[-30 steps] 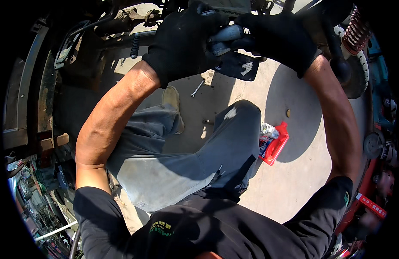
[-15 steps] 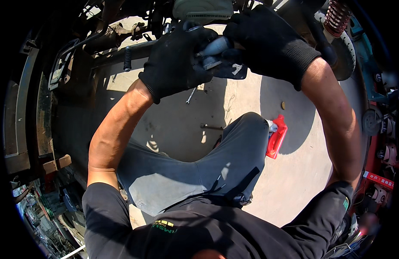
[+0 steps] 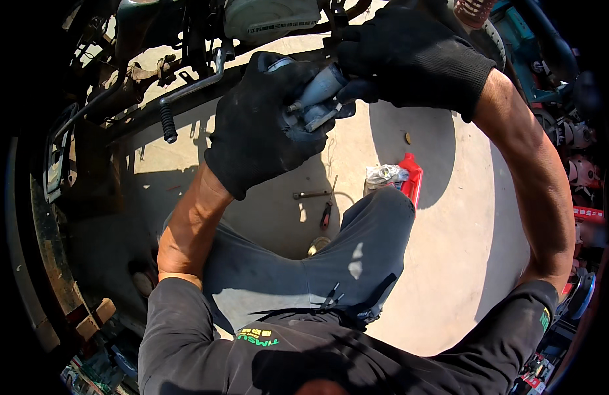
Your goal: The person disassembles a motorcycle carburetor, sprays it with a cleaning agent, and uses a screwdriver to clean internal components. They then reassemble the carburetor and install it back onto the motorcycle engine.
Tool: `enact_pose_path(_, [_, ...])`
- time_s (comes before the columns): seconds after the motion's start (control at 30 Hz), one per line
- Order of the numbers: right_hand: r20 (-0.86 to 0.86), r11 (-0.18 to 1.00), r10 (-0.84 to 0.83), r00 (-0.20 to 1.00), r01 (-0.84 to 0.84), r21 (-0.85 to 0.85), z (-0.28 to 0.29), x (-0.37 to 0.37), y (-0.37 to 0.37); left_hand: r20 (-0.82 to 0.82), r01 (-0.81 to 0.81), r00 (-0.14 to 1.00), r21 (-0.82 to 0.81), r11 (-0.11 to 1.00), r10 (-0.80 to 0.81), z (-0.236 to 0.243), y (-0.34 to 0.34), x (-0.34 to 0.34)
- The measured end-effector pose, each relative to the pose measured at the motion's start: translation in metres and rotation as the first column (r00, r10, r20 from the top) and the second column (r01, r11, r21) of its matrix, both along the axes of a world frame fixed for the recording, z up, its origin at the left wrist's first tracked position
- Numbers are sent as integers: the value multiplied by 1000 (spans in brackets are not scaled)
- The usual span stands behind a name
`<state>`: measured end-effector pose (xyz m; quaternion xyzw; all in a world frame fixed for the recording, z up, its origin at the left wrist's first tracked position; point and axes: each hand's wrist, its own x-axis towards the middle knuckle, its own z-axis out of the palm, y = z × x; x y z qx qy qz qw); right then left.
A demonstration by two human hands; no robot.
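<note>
My left hand, in a black work glove, is wrapped round a grey metal part, apparently a carburetor. Its smooth cylinder tilts up to the right, with a small fitting at the lower end and a flat flange below. A round metal rim shows at the top of the same hand. Beside the cylinder's upper end is my right hand, also black-gloved, its fingers bent together. What those fingers grip, if anything, is hidden by the glove.
A vehicle frame spans the far side, with a rubber-covered lever and a pale tank-like part. A screwdriver and a metal bar lie on the floor. A red bottle stands by my knee, beside a crumpled plastic bag.
The view has shifted, so the floor things sit elsewhere and the screwdriver now shows. My left hand keeps its hold on the carburetor. My right hand's fingers have drawn in beside the cylinder's end.
</note>
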<state>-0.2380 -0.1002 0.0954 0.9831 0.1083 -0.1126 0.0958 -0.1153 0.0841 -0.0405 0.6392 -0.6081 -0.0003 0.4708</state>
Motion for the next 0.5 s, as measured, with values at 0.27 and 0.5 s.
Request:
enact_pose_path(0.27, [-65, 999, 5, 998, -3, 37, -17, 6, -14, 18, 5, 1000, 45, 999, -5, -11, -6, 0])
enact_pose_path(0.5, [32, 994, 92, 995, -94, 61, -28, 5, -23, 26, 18, 999, 9, 1000, -19, -23, -14, 5])
